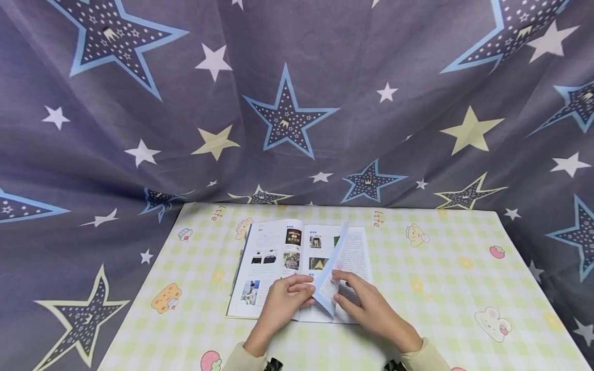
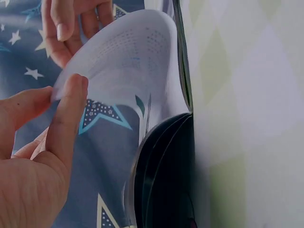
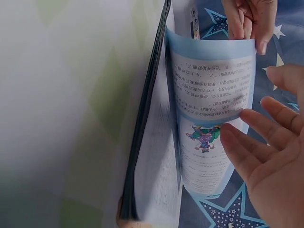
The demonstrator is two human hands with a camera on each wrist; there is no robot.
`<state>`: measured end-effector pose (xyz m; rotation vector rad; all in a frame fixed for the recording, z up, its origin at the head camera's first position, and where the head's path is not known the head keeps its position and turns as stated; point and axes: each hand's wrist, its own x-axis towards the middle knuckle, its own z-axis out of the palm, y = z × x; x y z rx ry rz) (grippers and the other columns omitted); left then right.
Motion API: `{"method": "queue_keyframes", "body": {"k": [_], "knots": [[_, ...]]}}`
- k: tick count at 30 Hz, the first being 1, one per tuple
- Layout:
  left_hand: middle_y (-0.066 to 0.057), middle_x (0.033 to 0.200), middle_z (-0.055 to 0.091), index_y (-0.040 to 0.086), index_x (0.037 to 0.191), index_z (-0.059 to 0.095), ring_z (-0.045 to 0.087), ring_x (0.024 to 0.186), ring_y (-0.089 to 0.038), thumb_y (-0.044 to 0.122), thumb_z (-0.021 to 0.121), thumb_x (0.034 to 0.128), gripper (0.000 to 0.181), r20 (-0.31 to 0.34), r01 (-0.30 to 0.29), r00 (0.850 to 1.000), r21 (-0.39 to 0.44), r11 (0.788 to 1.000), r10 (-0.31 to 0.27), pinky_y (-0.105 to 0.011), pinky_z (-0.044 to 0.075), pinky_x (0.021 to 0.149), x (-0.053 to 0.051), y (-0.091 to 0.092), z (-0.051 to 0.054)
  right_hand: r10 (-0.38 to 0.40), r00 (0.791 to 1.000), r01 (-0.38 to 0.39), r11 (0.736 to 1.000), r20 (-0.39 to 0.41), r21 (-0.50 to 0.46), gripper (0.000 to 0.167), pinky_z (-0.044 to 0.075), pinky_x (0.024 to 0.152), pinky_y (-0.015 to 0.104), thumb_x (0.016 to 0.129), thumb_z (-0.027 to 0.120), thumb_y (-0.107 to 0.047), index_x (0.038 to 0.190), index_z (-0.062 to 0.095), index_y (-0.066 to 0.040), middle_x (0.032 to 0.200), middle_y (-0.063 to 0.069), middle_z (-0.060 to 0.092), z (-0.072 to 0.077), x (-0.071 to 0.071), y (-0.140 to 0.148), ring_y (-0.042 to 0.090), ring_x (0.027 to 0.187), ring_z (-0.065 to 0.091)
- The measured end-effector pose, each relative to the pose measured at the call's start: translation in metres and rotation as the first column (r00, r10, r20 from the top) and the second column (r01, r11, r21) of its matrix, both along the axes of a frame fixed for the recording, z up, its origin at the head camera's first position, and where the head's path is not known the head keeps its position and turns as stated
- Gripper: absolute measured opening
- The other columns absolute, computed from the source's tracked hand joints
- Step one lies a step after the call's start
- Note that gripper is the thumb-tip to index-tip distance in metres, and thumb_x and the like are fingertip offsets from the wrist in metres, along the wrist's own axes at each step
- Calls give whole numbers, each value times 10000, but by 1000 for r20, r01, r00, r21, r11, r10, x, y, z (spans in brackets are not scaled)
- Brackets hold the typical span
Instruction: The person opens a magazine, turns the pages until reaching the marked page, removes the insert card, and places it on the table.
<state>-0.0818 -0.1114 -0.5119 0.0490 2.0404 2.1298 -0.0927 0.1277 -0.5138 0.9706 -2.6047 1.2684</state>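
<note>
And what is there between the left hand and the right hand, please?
A raised page of the open book is between the left hand and the right hand; this shows in the head view.

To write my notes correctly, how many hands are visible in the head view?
2: the left hand pinches the raised page of the open book; the right hand is at that page's right side.

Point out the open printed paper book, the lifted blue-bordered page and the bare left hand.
Open printed paper book [image 1: 273, 270], head view: left page.
Lifted blue-bordered page [image 3: 206, 111], right wrist view: printed side.
Bare left hand [image 1: 284, 300], head view: its back.
</note>
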Motion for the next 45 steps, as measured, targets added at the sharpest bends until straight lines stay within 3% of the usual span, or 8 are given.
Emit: {"method": "queue_keyframes", "body": {"k": [6,12,17,22,26,36,40,45], "knots": [[-191,962,734,-101,1177,661,739,804,-289,46,717,911,309,14,-25,1000,-43,999,26,-342,603,732,2,-8,0,9,1000,-9,1000,-17,18,427,424,1074,461,970,690,-221,1354,552,-93,1412,13,567,1,0,-1,248,1342,488],[-210,972,728,-122,1165,658,739,791,-266,-12,697,903,287,47,-169,984,-77,983,173,-323,601,729,6,-42,-2,-5,998,-4,986,57,167,500,413,1085,464,941,726,-253,1373,537,-87,1433,104,529,-1,1,5,259,1348,472],[-185,931,739,-85,1123,696,740,766,-268,-26,705,887,243,53,-320,941,-182,930,335,-312,605,699,14,-77,0,33,999,-44,930,37,365,639,364,1104,548,864,791,-337,1388,542,-71,1453,192,487,-7,1,11,390,1346,443],[-138,944,748,-11,1135,719,742,763,-236,52,718,909,234,65,-391,899,-319,863,432,-275,600,687,24,-108,0,74,996,-88,890,49,447,780,308,1106,627,805,820,-409,1437,504,-78,1491,236,430,-10,3,12,490,1361,371],[-131,972,748,0,1170,705,743,785,-221,88,705,931,254,83,-405,883,-367,838,462,-270,598,702,31,-124,-2,61,994,-98,867,91,489,792,279,1121,628,810,816,-412,1456,487,-95,1515,235,398,-9,4,10,496,1383,328],[-125,987,749,-17,1204,686,741,792,-211,106,694,944,288,118,-416,864,-378,827,489,-260,597,701,39,-141,-8,95,994,-112,868,60,483,692,313,1103,622,850,785,-404,1412,533,-87,1475,206,460,-8,3,12,474,1357,385],[-125,969,750,-25,1200,685,740,788,-209,86,694,941,281,128,-415,862,-376,828,490,-264,598,705,39,-143,-9,105,992,-123,873,65,472,539,354,1073,616,897,745,-384,1332,606,-99,1420,164,531,-5,2,15,429,1325,445],[-127,982,747,-35,1211,675,736,806,-199,59,701,928,299,131,-411,865,-373,832,485,-263,597,716,39,-142,-9,117,993,-109,901,8,420,286,460,993,543,947,704,-286,1175,708,-115,1190,34,686,0,-2,20,281,1158,610]]}}
